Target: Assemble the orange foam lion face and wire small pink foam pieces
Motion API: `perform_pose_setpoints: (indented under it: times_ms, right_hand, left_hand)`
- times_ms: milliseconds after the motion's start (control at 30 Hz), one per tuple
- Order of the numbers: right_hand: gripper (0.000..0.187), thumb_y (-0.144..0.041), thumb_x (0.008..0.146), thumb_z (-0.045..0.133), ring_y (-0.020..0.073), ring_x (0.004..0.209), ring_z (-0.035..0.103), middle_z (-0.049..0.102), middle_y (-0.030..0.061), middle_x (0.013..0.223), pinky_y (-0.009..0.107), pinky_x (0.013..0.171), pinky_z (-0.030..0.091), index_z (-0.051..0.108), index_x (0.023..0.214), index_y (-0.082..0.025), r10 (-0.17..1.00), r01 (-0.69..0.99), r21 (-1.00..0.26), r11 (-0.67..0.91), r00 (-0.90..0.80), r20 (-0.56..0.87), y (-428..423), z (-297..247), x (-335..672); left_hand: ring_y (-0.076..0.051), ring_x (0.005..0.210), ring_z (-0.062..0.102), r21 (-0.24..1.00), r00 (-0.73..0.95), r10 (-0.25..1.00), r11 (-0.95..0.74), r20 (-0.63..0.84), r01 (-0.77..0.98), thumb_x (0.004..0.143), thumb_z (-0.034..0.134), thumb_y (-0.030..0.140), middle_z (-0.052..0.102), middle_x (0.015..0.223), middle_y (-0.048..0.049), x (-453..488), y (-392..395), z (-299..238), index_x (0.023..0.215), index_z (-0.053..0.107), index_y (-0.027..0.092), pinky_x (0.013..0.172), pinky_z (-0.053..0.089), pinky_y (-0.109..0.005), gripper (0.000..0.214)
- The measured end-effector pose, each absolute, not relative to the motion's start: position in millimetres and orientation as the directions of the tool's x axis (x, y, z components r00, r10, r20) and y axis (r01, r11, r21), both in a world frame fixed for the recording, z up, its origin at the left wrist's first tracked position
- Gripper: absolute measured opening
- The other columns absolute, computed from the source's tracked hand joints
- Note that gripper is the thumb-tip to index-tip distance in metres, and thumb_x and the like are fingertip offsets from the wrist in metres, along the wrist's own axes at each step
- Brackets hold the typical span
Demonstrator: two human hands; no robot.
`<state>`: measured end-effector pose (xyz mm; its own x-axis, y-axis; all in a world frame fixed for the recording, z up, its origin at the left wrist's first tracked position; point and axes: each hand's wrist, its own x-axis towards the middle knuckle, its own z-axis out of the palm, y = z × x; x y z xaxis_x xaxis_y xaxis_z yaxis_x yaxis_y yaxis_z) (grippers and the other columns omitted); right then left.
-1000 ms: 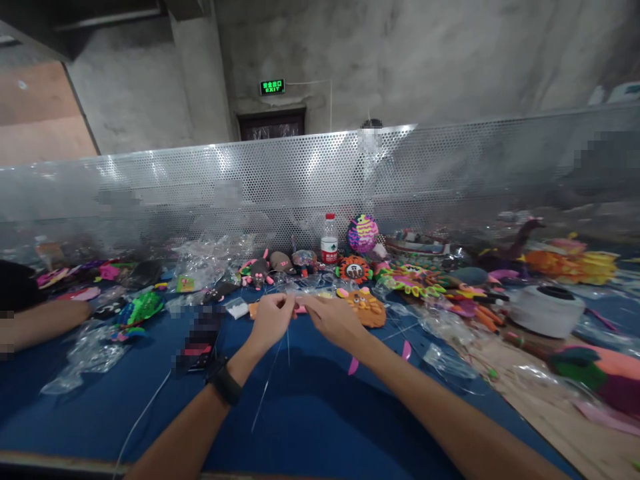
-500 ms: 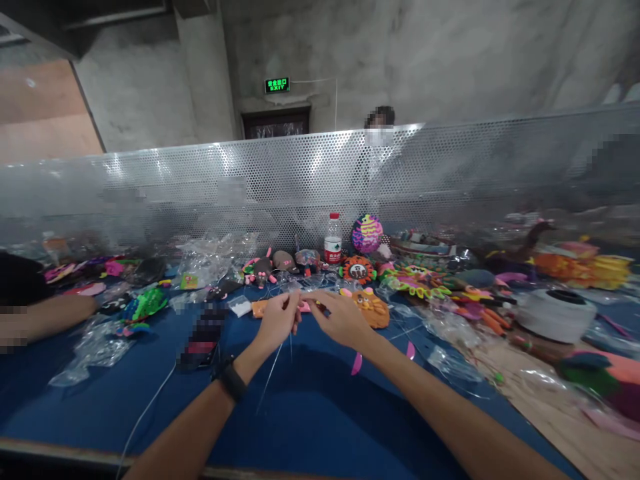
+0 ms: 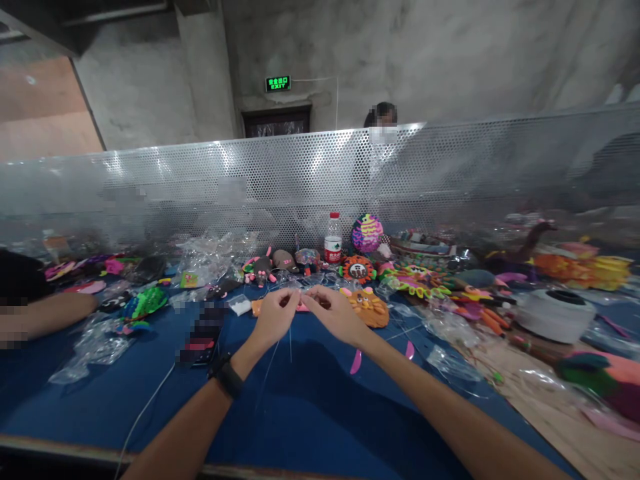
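Observation:
My left hand [image 3: 273, 320] and my right hand [image 3: 336, 317] meet fingertip to fingertip just above the blue table [image 3: 305, 413]. Both are closed in a pinch. Whatever lies between the fingertips is too small to make out. Thin pale strands [image 3: 291, 347] run down below my left hand. Behind the hands, bits of pink and orange clay [image 3: 257, 307] show in part. An orange clay animal face [image 3: 373, 311] with pink ears lies just right of my right hand. Two pink crescent pieces [image 3: 356, 362] rest nearer to me.
A phone [image 3: 203, 340] with a cable lies at left, near crumpled plastic bags [image 3: 95, 350]. Clay figures and a red-capped bottle [image 3: 333, 240] line the back, before a perforated metal screen [image 3: 280, 180]. A white tub [image 3: 555, 315] stands right. Another person's forearm [image 3: 50, 317] rests far left.
My right hand's fingers have drawn in and curled more, and its fingertips now meet those of my left hand. My left hand has turned slightly. The table items look unchanged.

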<state>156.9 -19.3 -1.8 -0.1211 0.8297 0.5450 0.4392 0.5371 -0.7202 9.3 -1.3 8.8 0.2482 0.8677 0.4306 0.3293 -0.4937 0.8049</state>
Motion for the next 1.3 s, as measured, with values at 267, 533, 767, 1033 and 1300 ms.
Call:
perform_pose_setpoints:
  times_ms: [267,533,767,1033,1300]
  right_hand:
    - [0.024,-0.038,0.083,0.052,0.0122,0.052,0.049,0.054,-0.0027,0.057,0.023,0.05,0.037,0.061,0.073,-0.019,0.828,0.461,-0.713,0.528,-0.091,0.553,-21,0,156]
    - [0.021,-0.033,0.082,0.052,0.0136,0.059,0.054,0.062,0.0001,0.065,0.025,0.057,0.041,0.064,0.076,-0.018,0.841,0.463,-0.717,0.521,-0.134,0.525,-17,-4,156]
    - [0.017,-0.03,0.082,0.051,0.0144,0.061,0.056,0.065,0.0005,0.067,0.025,0.058,0.04,0.063,0.076,-0.019,0.821,0.58,-0.62,0.528,-0.162,0.547,-16,-9,160]
    - [0.011,-0.024,0.081,0.053,0.0144,0.064,0.06,0.068,-0.0007,0.071,0.025,0.059,0.039,0.063,0.079,-0.021,0.803,0.679,-0.515,0.523,-0.19,0.565,-17,-11,160]
    - [0.01,-0.025,0.083,0.053,0.0167,0.07,0.062,0.069,0.0004,0.076,0.025,0.057,0.035,0.063,0.081,-0.022,0.786,0.826,-0.332,0.456,-0.199,0.585,-20,-9,160]
  left_hand:
    - [-0.01,0.045,0.039,0.814,0.227,0.884,-0.465,0.408,0.348,0.08,0.049,0.042,0.042,0.043,0.0041,7,-1,11,0.054,0.054,0.016,0.047,0.028,-0.023,0.038]
    - [-0.009,0.03,0.037,0.906,0.202,0.953,-0.282,0.227,0.314,0.079,0.049,0.042,0.04,0.034,0.0057,8,-1,9,0.052,0.052,0.017,0.036,0.027,-0.022,0.037]
    - [-0.009,0.029,0.04,0.856,0.21,0.946,-0.313,0.245,0.411,0.081,0.05,0.042,0.042,0.033,0.0049,9,-3,5,0.054,0.054,0.017,0.035,0.029,-0.021,0.038]
    - [-0.008,0.029,0.037,0.915,0.208,0.967,-0.214,0.148,0.343,0.077,0.053,0.053,0.039,0.036,0.0064,9,2,-3,0.052,0.05,0.017,0.032,0.026,-0.021,0.044]
    - [-0.006,0.029,0.032,0.974,0.197,0.98,-0.081,0.039,0.212,0.074,0.058,0.054,0.033,0.036,0.0086,13,-1,1,0.052,0.05,0.017,0.032,0.024,-0.02,0.044]
